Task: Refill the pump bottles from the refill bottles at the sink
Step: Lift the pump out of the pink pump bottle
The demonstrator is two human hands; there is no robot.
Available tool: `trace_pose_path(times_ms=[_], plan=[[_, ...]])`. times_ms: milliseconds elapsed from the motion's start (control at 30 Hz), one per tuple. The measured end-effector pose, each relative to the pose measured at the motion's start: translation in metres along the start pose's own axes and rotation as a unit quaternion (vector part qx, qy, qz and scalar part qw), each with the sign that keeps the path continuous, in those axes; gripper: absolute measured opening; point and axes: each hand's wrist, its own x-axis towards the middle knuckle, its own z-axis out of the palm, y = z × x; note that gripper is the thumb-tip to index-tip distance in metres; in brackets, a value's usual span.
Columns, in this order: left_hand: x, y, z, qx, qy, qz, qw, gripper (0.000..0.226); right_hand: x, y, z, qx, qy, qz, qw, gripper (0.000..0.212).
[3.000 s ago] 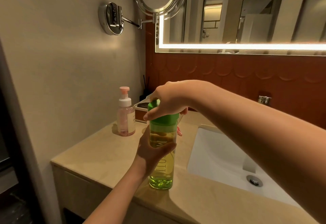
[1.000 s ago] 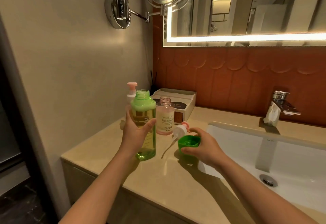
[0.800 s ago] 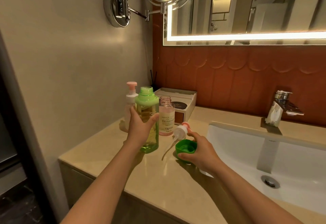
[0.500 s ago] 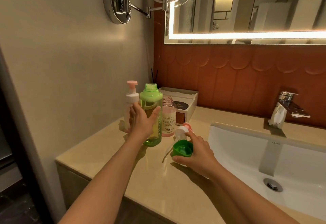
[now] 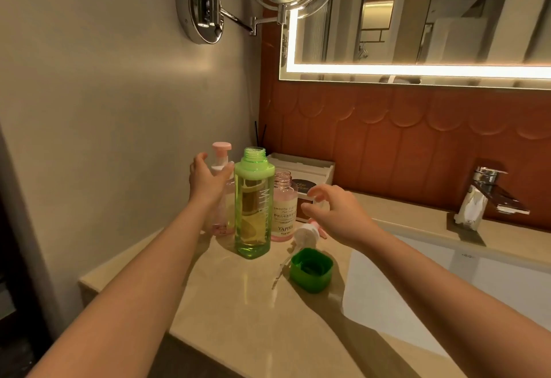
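Note:
A tall green refill bottle point(image 5: 253, 210) stands uncapped on the counter, with its green cap point(image 5: 311, 270) lying upside down to the right. Behind it stands an open pink bottle point(image 5: 284, 213) labelled YAPING. That bottle's white pump head point(image 5: 307, 234) lies on the counter with its tube pointing toward me. A second pink pump bottle point(image 5: 222, 199) stands at the left with its pump on. My left hand point(image 5: 207, 182) reaches around this pump bottle with spread fingers. My right hand point(image 5: 334, 213) hovers empty over the pump head, fingers loosely curled.
A white sink basin point(image 5: 447, 282) fills the right side, with a chrome tap point(image 5: 484, 196) behind it. A white box point(image 5: 307, 175) sits against the red tiled wall. A round mirror on an arm point(image 5: 238, 17) sticks out from the left wall.
My left hand set the green bottle down, let go and moved to the pump bottle behind. My right hand put the green cap on the counter and lifted away empty.

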Motion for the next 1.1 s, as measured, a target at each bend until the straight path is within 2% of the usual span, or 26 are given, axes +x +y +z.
trace_pose_path(times_ms=[200, 467, 633, 800, 967, 1100], plan=[[0.013, -0.001, -0.002, 0.030, -0.091, -0.001, 0.995, 0.040, 0.001, -0.014, -0.010, -0.015, -0.004, -0.053, 0.998, 0.034], [-0.009, -0.001, -0.038, 0.034, -0.124, 0.015, 0.992, 0.041, -0.009, -0.026, -0.013, 0.002, -0.009, -0.107, 0.994, 0.028], [-0.040, -0.005, -0.071, -0.019, -0.169, 0.022, 0.985, 0.036, -0.034, -0.030, -0.011, 0.009, -0.019, -0.136, 0.990, 0.027], [-0.081, -0.003, -0.093, -0.097, -0.212, 0.029, 0.972, 0.058, -0.053, -0.034, -0.014, 0.026, -0.046, -0.139, 0.989, 0.029], [-0.106, -0.002, -0.089, -0.190, -0.250, 0.028, 0.949, 0.065, -0.064, -0.043, -0.021, 0.040, -0.058, -0.151, 0.986, 0.032], [-0.121, 0.005, -0.079, -0.210, -0.294, 0.009, 0.932, 0.076, -0.061, -0.056, -0.024, 0.067, -0.074, -0.164, 0.981, 0.036]])
